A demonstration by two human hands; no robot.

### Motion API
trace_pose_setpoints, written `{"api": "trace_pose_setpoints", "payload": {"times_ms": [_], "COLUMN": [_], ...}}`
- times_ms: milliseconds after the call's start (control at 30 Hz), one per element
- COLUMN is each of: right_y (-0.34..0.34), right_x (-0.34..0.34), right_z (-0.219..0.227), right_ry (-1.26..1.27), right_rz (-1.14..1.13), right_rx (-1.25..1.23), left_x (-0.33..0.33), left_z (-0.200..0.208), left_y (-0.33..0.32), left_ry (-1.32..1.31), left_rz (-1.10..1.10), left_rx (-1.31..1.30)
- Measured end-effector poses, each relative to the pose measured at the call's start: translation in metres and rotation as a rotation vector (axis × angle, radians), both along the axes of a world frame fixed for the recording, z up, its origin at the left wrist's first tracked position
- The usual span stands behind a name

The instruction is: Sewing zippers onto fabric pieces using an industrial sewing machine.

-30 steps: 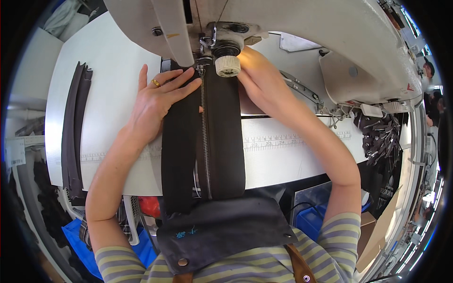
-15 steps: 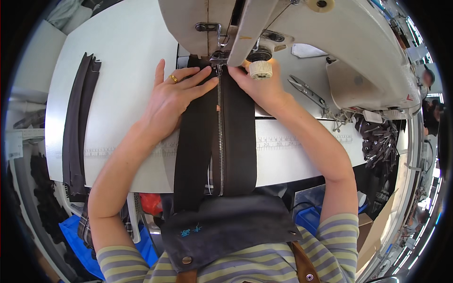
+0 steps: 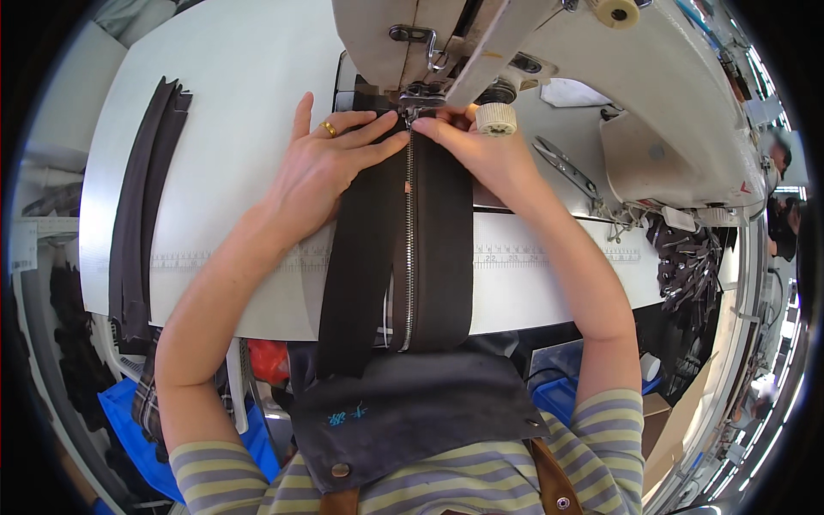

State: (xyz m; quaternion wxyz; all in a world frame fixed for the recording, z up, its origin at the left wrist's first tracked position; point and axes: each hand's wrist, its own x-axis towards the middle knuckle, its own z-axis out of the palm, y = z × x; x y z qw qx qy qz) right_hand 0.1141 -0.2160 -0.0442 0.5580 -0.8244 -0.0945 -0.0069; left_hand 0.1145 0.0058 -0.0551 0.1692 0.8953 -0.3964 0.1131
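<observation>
Two wide black fabric strips run lengthwise over the table edge, and a metal-toothed zipper lies between them. The upper end of the zipper meets the presser foot of a sewing machine. My left hand, with a gold ring, lies on the left strip. Its fingers are stretched out, tips pressed down close to the foot. From the other side my right hand pinches the zipper just in front of the foot, thumb on top. Part of its fingers is hidden behind the machine's knob.
At the left of the white table lies a stack of dark zipper tapes. Thread snips rest under the machine arm. A ruler strip crosses the front. Several zipper sliders hang in a bunch at right.
My right thumb has come over onto the zipper by the foot. My left hand stays flat on the strip. The whole view has shifted slightly.
</observation>
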Motion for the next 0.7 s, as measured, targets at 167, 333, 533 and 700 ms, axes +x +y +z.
{"api": "trace_pose_setpoints", "payload": {"times_ms": [167,333,533,700], "right_y": [-0.003,-0.004,-0.003,-0.002], "right_x": [0.004,0.004,0.002,0.000], "right_z": [-0.014,-0.012,-0.013,-0.013], "right_ry": [-0.144,-0.259,-0.263,-0.342], "right_rz": [-0.022,0.030,0.012,-0.027], "right_rx": [-0.335,-0.344,-0.377,-0.515], "left_x": [-0.002,-0.004,-0.009,-0.016], "left_z": [0.001,0.000,0.001,0.002], "left_y": [-0.001,0.005,0.003,0.001], "left_ry": [-0.069,-0.127,-0.073,-0.014], "left_rz": [0.011,-0.080,-0.046,0.001], "left_rx": [0.032,0.063,0.062,0.045]}}
